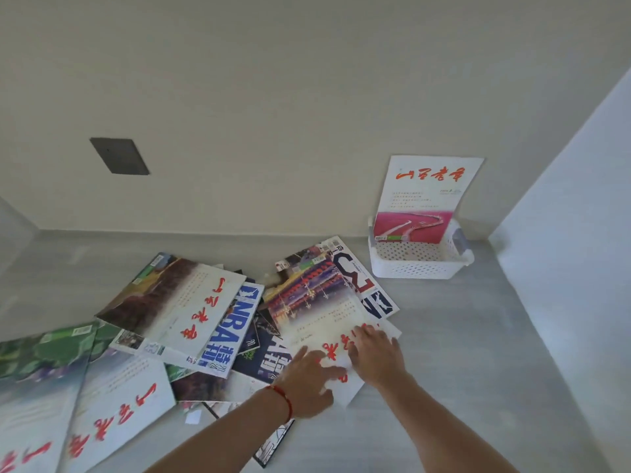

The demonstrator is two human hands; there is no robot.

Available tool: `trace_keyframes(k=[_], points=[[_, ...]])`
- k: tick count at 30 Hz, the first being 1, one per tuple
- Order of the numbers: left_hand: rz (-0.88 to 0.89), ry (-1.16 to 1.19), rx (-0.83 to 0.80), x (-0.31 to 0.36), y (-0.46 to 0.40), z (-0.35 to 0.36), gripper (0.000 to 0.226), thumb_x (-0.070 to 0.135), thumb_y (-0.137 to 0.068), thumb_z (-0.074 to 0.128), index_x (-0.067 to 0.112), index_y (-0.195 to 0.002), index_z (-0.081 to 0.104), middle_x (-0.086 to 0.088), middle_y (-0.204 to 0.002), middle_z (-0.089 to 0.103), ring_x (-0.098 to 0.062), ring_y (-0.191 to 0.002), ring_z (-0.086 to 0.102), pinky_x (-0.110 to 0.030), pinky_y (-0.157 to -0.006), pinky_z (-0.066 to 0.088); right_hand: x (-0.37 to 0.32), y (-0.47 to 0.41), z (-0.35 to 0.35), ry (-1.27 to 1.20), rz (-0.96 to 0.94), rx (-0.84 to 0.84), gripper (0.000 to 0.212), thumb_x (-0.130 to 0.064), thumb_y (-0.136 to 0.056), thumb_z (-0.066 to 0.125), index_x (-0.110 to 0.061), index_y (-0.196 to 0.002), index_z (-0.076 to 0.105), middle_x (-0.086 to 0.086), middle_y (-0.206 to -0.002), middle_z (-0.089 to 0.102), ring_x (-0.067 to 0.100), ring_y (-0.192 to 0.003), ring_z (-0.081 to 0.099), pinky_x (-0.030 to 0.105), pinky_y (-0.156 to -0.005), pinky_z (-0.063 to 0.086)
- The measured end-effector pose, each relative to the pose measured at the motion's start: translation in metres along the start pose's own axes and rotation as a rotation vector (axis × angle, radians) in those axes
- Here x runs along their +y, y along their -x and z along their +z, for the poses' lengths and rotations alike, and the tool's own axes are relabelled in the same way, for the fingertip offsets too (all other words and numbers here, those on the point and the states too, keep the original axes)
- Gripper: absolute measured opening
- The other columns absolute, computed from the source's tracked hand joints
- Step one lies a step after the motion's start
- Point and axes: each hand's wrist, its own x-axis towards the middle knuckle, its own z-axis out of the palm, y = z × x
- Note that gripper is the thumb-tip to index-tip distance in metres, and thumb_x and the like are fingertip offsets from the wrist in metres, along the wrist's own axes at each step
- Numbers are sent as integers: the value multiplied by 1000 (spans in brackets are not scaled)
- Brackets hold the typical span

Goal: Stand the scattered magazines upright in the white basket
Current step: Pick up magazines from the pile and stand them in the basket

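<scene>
green magazine (41, 363) cut off at left, lower magazines (259, 356) half buried

Plain off-white wall (307, 80) across the back, meets the floor in a straight seam – no skirting visible. Dark grey rectangular plate (119, 156) set flush in the wall, left of centre. Floor (461, 353) is pale grey with a faint streaky grain, matte. White panel (580, 216) closes the right side, another pale surface (13, 227) at far left. Light soft and even – no hard shadows
</scene>
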Motion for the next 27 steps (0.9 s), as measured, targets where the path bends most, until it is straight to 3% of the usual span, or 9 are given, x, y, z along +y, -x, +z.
trace_keyframes(k=[2, 5, 7, 12, 15, 18, 22, 25, 27], points=[[70, 38, 23, 6, -4, -5, 48, 26, -95, 49, 37, -141, 53, 4, -149, 53, -19, -150, 29, -45, -128, 13, 20, 16, 10, 58, 67, -26, 64, -57, -100, 33, -25, -155, 27, -1, -164, 29, 28, -148, 31, 59, -117, 24], [1, 170, 178, 8, -26, -25, 45, 13, -96, 51, 28, -139, 57, 4, -140, 56, -17, -138, 44, -38, -119, 37, 51, 44, 26, 66, 119, -104, 103, -74, -87, 50, -26, -163, 0, -6, -172, -2, 32, -157, 5, 67, -119, 6], [-2, 111, 195, 14, -46, -38, 47, 20, -99, 52, 23, -146, 50, -1, -147, 50, -22, -142, 39, -43, -122, 33, 68, 58, 31, 26, 97, -124, 108, -68, -87, 60, -28, -162, -7, -8, -171, -11, 31, -158, -2, 66, -121, 4], [-50, -153, -34, 35, -84, -29, 75, 43, -101, 48, 23, -162, 10, -4, -171, -1, -29, -158, -2, -63, -125, 5, 99, 66, 22, 75, -14, -169, 106, -38, -91, 72, -29, -163, -5, -7, -171, -16, 23, -159, -1, 56, -126, 9], [-101, -202, -62, 50, -89, -14, 72, 45, -101, 47, 21, -160, 13, -13, -167, 16, -35, -155, 16, -66, -121, 18, 112, 68, 19, 109, 28, -107, 105, -37, -86, 77, -30, -162, 5, -1, -171, -1, 27, -156, 11, 57, -124, 15], [-173, -253, 80, 61, -92, -12, 62, 49, -98, 53, 16, -147, 35, -13, -141, 46, -33, -130, 47, -57, -108, 42, 124, 67, 18, 29, 176, -55, 116, -46, -74, 86, -28, -159, 10, 5, -169, 8, 29, -154, 17, 59, -122, 18], [-198, 196, -22, 55, -94, -33, 32, 26, -104, 52, 17, -135, 50, -15, -124, 60, -25, -95, 64, -39, -87, 59, 140, 61, 15, -65, 285, -79, 134, -58, -63, 88, -24, -161, 4, 9, -170, 2, 31, -156, 10, 58, -123, 13], [-171, 437, 9, 47, -88, -49, 27, 17, -103, 51, 19, -130, 54, -15, -100, 66, -15, -60, 55, -22, -52, 50, 157, 57, 16, -326, 266, 6, 119, -48, -73, 86, -18, -161, 11, 12, -168, 13, 29, -155, 15, 46, -124, 19], [-183, 611, 169, 40, -82, -60, 24, 16, -102, 56, 19, -125, 59, -7, -85, 64, -6, -48, 52, -17, -44, 44, 171, 56, 14, -579, 208, 113, 104, -38, -84, 81, -12, -161, 16, 10, -167, 20, 25, -154, 21, 35, -123, 21]])
